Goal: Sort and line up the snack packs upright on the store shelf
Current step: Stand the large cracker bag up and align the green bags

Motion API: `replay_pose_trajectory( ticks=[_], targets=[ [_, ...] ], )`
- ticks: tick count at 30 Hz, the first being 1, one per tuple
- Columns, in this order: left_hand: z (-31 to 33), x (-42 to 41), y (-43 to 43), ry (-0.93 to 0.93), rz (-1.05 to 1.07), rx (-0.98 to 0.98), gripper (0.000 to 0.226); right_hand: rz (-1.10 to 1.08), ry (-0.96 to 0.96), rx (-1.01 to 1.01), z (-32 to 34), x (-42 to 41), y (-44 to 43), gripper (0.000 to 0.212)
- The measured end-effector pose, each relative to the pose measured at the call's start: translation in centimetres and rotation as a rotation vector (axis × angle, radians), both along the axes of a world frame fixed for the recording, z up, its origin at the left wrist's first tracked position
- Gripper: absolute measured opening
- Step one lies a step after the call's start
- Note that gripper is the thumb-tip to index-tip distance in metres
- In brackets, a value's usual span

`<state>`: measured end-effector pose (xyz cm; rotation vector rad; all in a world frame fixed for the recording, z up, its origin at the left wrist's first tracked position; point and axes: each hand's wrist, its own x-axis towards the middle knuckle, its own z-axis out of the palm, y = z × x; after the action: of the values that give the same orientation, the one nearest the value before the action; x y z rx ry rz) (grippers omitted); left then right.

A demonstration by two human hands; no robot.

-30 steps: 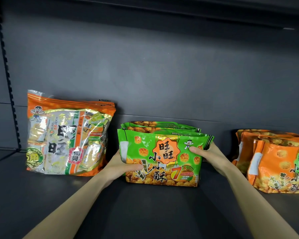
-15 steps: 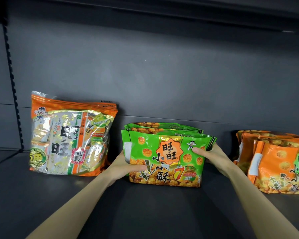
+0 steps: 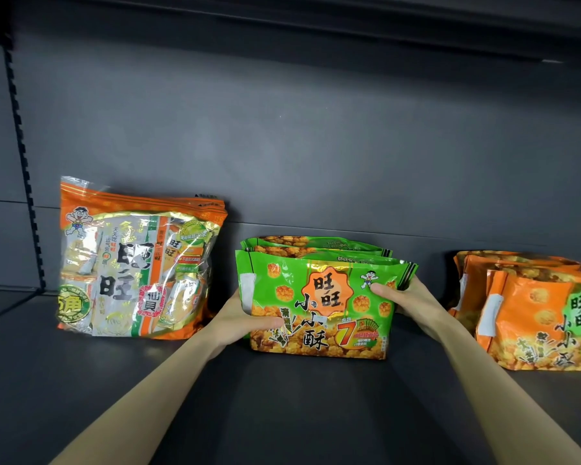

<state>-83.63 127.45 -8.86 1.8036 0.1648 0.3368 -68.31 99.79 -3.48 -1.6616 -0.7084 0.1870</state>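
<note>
Three groups already stand upright, the large rice-cracker bags and orange packs flanking the green packs, which both the left hand and right hand grasp for squaring.

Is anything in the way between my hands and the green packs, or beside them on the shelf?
Nothing visible. The left hand and right hand grip the green packs directly, and bare shelf shows on both sides.
</note>
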Motion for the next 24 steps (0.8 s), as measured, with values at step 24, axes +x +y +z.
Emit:
replay_pose_trajectory(
  ticks=[24],
  targets=[
    [4.8, -5.4, -7.3, 0.072, 0.276, 0.979, 0.035, -0.357, -0.455, -0.634, 4.4, -2.9, -8.2, 0.056]
  ],
)
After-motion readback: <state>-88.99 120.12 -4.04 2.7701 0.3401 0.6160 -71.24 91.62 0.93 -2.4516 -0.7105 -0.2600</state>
